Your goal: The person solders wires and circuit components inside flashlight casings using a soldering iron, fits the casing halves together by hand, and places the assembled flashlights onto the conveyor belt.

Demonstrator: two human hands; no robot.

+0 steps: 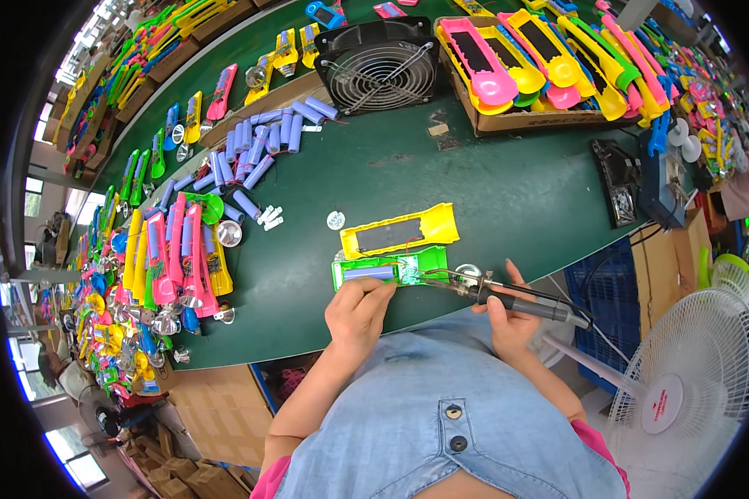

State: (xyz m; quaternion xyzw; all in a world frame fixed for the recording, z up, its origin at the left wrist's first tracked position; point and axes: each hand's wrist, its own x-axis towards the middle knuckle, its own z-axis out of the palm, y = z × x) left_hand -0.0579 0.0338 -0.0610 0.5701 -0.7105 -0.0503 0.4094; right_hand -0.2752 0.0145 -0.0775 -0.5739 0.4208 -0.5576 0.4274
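My left hand [358, 312] rests at the near table edge, its fingertips touching a green plastic shell [389, 268] that holds a lilac battery cell [368, 272] and a small circuit board. My right hand [508, 320] grips a black-handled soldering iron [516, 299], whose tip points left onto the board inside the green shell. A yellow shell half [399, 232] with a dark panel lies just beyond the green one. A small round silver reflector [468, 272] sits by the iron's shaft.
Loose lilac battery cells [262, 145] lie at the back left. Coloured flashlight shells [171, 258] are piled at left. A black fan [380, 68] and a cardboard box of coloured shells [541, 62] stand behind. A white floor fan [691, 382] stands at right.
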